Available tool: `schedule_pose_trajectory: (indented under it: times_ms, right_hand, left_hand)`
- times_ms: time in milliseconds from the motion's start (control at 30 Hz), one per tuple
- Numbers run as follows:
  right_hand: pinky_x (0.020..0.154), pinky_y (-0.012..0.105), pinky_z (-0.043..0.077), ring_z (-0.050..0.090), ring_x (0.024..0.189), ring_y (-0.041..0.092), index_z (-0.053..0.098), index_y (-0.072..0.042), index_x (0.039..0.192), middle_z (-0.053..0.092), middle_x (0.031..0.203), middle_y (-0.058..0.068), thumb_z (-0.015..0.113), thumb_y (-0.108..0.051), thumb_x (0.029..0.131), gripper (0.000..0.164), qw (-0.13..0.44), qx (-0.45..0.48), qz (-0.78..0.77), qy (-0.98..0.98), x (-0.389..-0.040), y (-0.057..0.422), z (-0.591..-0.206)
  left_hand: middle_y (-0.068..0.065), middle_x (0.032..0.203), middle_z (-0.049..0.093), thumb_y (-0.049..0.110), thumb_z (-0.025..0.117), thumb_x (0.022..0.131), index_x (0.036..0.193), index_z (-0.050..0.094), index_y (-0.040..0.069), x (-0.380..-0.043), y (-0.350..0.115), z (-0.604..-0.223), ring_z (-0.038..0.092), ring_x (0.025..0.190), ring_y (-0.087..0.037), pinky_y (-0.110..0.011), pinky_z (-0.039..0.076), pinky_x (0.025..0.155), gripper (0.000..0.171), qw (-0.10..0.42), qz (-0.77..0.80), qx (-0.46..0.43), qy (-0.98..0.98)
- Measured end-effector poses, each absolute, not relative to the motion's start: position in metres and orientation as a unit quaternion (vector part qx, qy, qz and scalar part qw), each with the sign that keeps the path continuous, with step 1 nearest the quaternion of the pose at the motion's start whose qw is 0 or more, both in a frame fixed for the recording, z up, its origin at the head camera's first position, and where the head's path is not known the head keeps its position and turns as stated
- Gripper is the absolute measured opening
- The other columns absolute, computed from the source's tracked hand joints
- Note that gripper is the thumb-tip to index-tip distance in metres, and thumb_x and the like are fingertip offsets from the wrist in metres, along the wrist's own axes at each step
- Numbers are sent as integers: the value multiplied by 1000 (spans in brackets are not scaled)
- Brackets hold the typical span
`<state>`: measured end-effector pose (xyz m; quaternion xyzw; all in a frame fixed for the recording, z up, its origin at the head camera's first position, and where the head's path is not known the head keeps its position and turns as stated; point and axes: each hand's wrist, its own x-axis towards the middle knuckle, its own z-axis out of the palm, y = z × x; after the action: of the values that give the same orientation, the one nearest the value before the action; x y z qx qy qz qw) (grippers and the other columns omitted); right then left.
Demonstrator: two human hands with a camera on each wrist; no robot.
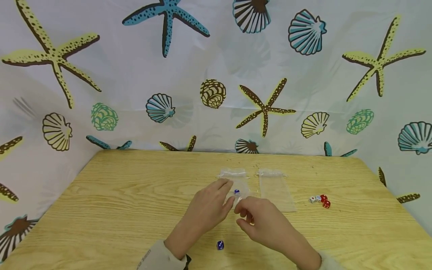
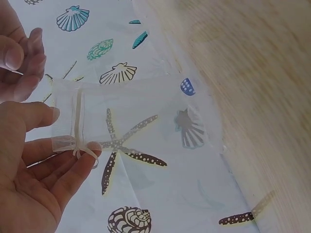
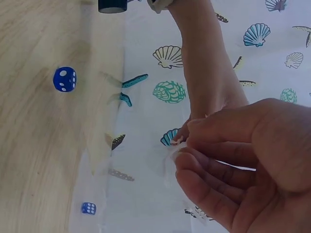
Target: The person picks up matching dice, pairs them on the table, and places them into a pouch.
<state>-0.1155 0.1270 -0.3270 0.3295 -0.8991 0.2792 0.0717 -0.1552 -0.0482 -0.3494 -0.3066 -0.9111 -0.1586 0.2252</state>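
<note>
Bag work is seemingly on: a sheer, whitish bag [image 2: 133,94] is pinched at its drawstring [image 2: 78,114] by the fingers of the left hand [image 1: 210,204]; beside the bag, the right hand [image 1: 263,219] is curled (its grip cannot be told). 1 blue die [image 2: 187,86] is glimpsed, apparently inside; for the loose die [image 1: 220,245], nearer the person than the bag, a widening is probably needed.

from farthest back, the head view looks forward and down across the desk [image 1: 135,195] to the patterned cloth [image 1: 216,48]. the two wrist views sit close and tilted, the desk on opposite sides; all three share a blue die [image 1: 237,192] at the sheer bag [image 2: 141,99].
</note>
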Motion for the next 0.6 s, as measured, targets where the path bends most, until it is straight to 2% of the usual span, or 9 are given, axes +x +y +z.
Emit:
schedule_pose_trajectory:
  times_ms: [367, 600]
  right_hand:
    - [65, 16, 50, 59, 71, 7, 66, -2, 94, 67, 85, 7, 71, 0, 79, 17, -5, 348, 292, -891, -122, 110, -349]
    - [64, 15, 49, 60, 70, 8, 64, -2, 95, 68, 86, 8, 72, -1, 78, 18, -22, 358, 281, -890, -124, 103, -360]
  left_hand:
    - [-12, 115, 65, 21, 67, 89, 117, 64, -1, -155, -49, -348, 66, 101, -25, -33, 57, 74, 36, 218, -163, -307, -912]
    - [-12, 115, 64, 21, 67, 89, 117, 63, 0, -155, -50, -349, 65, 101, -25, -34, 57, 74, 36, 216, -163, -306, -913]
